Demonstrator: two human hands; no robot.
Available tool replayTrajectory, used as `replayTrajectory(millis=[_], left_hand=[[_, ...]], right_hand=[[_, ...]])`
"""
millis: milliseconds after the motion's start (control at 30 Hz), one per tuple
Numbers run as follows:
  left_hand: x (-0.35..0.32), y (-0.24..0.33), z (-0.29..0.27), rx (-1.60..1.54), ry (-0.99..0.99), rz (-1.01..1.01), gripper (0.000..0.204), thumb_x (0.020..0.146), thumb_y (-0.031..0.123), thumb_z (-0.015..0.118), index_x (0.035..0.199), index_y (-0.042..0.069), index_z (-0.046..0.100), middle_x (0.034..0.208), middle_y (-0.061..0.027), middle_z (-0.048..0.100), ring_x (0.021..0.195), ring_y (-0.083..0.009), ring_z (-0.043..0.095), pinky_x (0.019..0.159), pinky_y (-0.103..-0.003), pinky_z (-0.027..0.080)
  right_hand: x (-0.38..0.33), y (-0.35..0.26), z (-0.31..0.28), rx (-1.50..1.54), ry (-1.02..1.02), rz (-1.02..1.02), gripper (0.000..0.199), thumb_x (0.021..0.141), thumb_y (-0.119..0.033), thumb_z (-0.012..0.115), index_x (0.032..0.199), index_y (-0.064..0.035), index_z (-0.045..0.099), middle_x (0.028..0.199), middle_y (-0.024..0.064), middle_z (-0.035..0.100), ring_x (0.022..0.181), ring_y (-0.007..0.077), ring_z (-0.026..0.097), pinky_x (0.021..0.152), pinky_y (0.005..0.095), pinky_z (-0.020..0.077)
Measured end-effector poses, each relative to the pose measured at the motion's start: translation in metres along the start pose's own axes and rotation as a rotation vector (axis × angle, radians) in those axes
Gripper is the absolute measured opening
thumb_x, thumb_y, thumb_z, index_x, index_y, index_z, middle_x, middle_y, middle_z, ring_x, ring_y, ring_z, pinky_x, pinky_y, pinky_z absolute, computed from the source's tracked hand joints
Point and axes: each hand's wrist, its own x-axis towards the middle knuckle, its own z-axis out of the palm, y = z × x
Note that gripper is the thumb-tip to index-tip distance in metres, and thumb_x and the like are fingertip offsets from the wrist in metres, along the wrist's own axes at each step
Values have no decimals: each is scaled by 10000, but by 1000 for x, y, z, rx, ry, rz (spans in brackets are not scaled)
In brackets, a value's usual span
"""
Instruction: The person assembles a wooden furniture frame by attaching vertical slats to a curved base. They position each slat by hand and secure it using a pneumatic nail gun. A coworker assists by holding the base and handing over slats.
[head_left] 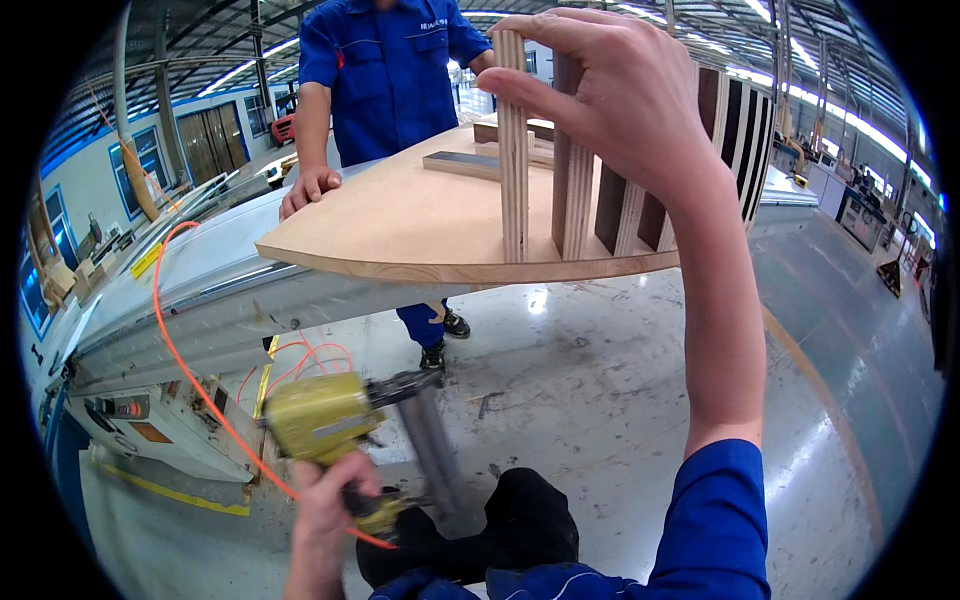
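right hand (610,95) raised high, fingers (540,30) clamped over the top of an upright pale plywood strip (513,150), thumb across its front edge. strip standing on end near the front rim of a curved light-brown plywood panel (400,215), just beside a second upright strip with a dark brown face (572,170). more dark-and-pale uprights (640,200) ranged along the panel's curved edge behind the wrist, partly hidden by it. flat dark strip (460,165) lying farther back on the panel.

left hand (325,500) low down, fingers closed round the handle of a yellow pneumatic nail gun (320,415), grey magazine (430,440) slanting down to the right, well apart from the panel. orange air hose (175,330) looping from the gun up toward the long grey machine desk (180,280) carrying the panel.

across the panel, another person in a blue work shirt (385,70), one hand (305,190) resting at the panel's far-left edge. glossy grey floor (620,400) below.
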Motion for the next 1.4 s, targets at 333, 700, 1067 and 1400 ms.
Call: replayTrajectory(millis=[333, 700, 1067, 1400], left_hand=[[50, -87, 124, -1540, -335, -588, 323, 1044, 306, 630, 1311, 125, 605, 648, 63, 402, 521, -68, 380, 518, -254, 368], [36, -91, 125, -1037, -430, -247, 356, 1064, 359, 574, 1339, 135, 616, 624, 65, 390, 480, -78, 370, 492, -274, 394], [34, -79, 137, -1236, -339, -387, 330, 1067, 362, 585, 1296, 138, 662, 615, 73, 401, 476, -57, 374, 483, -247, 389], [49, -77, 170, -1717, -570, -589, 295, 1054, 347, 619, 1223, 115, 685, 621, 71, 397, 500, -65, 387, 494, -244, 378]], right_hand=[[16, 48, 20, -204, 179, -89, 510, 867, -631, 754, 1098, -182, 833, 771, 37, 732, 705, 242, 718, 652, 387, 552], [17, 46, 16, -238, 161, -91, 500, 869, -621, 761, 1106, -185, 828, 703, 6, 716, 672, 212, 716, 637, 370, 549], [17, 48, 17, -177, 197, -110, 482, 866, -589, 777, 1099, -170, 830, 702, 22, 717, 670, 241, 715, 649, 389, 557], [3, 20, 12, -114, 59, -13, 423, 878, -519, 782, 1001, -115, 809, 776, 85, 738, 699, 283, 712, 682, 413, 555]])
